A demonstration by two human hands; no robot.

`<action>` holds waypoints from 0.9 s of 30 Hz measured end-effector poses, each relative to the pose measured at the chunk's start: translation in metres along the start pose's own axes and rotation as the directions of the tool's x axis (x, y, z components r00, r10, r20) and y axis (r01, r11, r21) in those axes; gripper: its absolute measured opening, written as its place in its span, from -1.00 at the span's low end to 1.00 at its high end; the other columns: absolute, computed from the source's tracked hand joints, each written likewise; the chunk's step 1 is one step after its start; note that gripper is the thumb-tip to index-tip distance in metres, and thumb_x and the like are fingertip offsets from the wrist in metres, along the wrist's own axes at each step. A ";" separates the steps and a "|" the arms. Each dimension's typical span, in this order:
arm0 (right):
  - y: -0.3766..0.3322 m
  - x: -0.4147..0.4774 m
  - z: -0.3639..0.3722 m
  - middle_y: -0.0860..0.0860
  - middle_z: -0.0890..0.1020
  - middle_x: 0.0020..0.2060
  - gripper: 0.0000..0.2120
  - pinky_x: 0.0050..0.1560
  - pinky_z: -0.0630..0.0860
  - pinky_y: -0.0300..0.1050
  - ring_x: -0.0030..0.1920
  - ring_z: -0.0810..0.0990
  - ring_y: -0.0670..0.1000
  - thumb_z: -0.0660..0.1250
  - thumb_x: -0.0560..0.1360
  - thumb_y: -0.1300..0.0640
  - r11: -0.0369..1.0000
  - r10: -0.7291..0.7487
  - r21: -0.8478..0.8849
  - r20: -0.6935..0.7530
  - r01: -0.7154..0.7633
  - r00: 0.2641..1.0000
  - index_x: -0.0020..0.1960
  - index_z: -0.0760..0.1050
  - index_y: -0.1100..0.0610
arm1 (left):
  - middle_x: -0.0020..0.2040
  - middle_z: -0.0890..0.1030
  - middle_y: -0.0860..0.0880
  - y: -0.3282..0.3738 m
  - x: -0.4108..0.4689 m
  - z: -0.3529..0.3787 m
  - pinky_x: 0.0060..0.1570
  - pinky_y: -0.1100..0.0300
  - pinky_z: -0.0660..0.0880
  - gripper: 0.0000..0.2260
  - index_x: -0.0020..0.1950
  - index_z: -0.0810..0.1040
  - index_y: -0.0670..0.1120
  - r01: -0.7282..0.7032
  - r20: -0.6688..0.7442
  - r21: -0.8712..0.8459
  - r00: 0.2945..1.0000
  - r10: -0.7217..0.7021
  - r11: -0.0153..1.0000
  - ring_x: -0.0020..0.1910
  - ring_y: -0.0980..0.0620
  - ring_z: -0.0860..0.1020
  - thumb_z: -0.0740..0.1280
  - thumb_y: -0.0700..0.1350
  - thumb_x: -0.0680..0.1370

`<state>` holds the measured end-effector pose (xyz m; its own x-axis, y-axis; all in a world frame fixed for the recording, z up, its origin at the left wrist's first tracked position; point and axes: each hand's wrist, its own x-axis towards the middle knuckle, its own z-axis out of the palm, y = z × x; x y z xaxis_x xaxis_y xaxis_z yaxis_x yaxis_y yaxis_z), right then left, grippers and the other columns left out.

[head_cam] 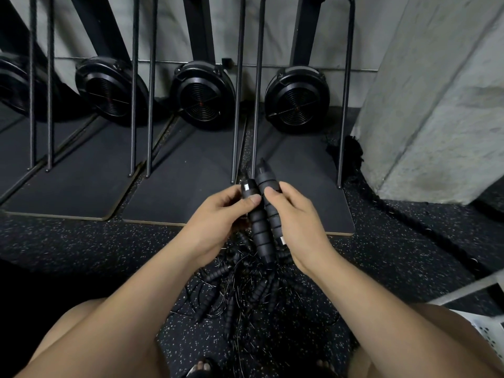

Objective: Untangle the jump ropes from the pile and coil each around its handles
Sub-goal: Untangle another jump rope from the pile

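Two ribbed handles (259,230) lie side by side, gripped by the left hand (218,216) and right hand (298,225) close together above the tangled pile (245,287) on the near floor (109,257); aligning them flush, and winding only once clear of the tangle, should give a snug coil.

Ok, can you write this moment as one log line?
handles: two, black, side by side | left hand: grips one | right hand: grips the other | pile: tangled on floor below
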<state>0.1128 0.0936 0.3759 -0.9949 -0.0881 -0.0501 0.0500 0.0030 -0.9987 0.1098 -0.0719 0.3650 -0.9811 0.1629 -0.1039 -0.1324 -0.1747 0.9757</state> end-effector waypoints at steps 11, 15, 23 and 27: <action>0.004 0.004 -0.001 -0.09 0.73 0.14 -0.67 0.28 0.63 0.22 0.17 0.72 -0.05 0.40 0.52 -0.30 0.993 -0.088 -0.082 -0.083 0.082 0.993 0.22 0.56 -0.20 | 0.18 0.64 -0.19 0.004 -0.002 -0.001 0.28 -0.11 0.47 -0.69 0.34 0.62 -0.23 -0.003 -0.006 -0.039 1.000 0.003 0.999 0.16 -0.16 0.55 0.40 -0.08 0.67; 0.006 0.005 -0.004 -0.09 0.72 0.13 -0.74 0.27 0.64 0.23 0.16 0.72 -0.04 0.40 0.56 -0.25 0.992 -0.093 -0.090 -0.057 0.087 0.994 0.20 0.55 -0.21 | 0.16 0.62 -0.19 0.004 -0.001 -0.001 0.27 -0.12 0.46 -0.69 0.33 0.62 -0.23 -0.013 -0.009 -0.051 1.000 0.012 0.999 0.15 -0.16 0.54 0.39 -0.07 0.67; 0.004 -0.001 -0.002 -0.08 0.72 0.12 -0.71 0.27 0.63 0.25 0.16 0.72 -0.03 0.41 0.56 -0.23 0.995 -0.068 -0.083 -0.049 0.064 0.996 0.24 0.53 -0.20 | 0.20 0.61 -0.27 0.005 -0.001 -0.002 0.27 -0.19 0.46 -0.68 0.36 0.58 -0.28 -0.026 -0.035 -0.069 0.999 0.023 0.997 0.17 -0.18 0.54 0.37 -0.10 0.69; 0.000 -0.004 -0.003 -0.05 0.68 0.18 -0.56 0.19 0.69 0.24 0.12 0.74 0.02 0.58 0.51 -0.10 0.996 -0.016 -0.084 0.056 0.020 0.998 0.30 0.47 -0.20 | 0.23 0.65 -0.33 0.005 -0.003 -0.002 0.30 -0.22 0.53 -0.70 0.34 0.59 -0.26 -0.029 -0.020 -0.082 0.999 0.027 0.996 0.16 -0.19 0.61 0.35 -0.10 0.70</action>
<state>0.1169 0.0973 0.3759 -0.9891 -0.1435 -0.0342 0.0222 0.0846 -0.9962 0.1115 -0.0754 0.3701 -0.9870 0.1391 -0.0810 -0.1151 -0.2583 0.9592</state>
